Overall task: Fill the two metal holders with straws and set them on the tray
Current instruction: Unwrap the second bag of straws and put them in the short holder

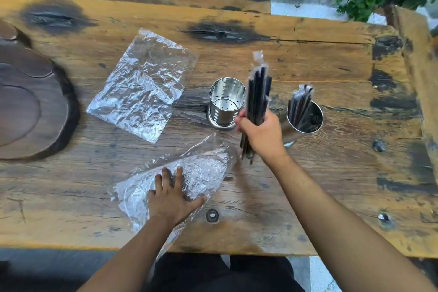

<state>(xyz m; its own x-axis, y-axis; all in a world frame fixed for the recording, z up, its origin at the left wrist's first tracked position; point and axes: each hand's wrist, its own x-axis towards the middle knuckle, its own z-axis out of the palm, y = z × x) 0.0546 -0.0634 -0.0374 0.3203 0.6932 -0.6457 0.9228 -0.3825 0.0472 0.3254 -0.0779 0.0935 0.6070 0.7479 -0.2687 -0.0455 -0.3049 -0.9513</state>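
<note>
My right hand was closed around a bundle of wrapped black straws, held nearly upright with its long axis running from near to far and its top leaning slightly away from me. The empty metal holder stood just to the left of that hand, almost touching my fingertips, its open mouth facing up, so I judged the coming move to be a short shift left and a drop straight down. The right hand was much the nearer of the two to it. My left hand lay open and flat, fingers spread, pressing down on a crumpled clear plastic bag at the near edge of the wooden tabletop. I counted two metal holders: the empty one, and a second holder to the right of my right hand, already carrying straws that leaned toward the far left. There were two plastic bags, the other bag lying flat farther off to the left. The one dark wooden tray sat at the far left, well apart from both holders, with nothing set on it yet.
</note>
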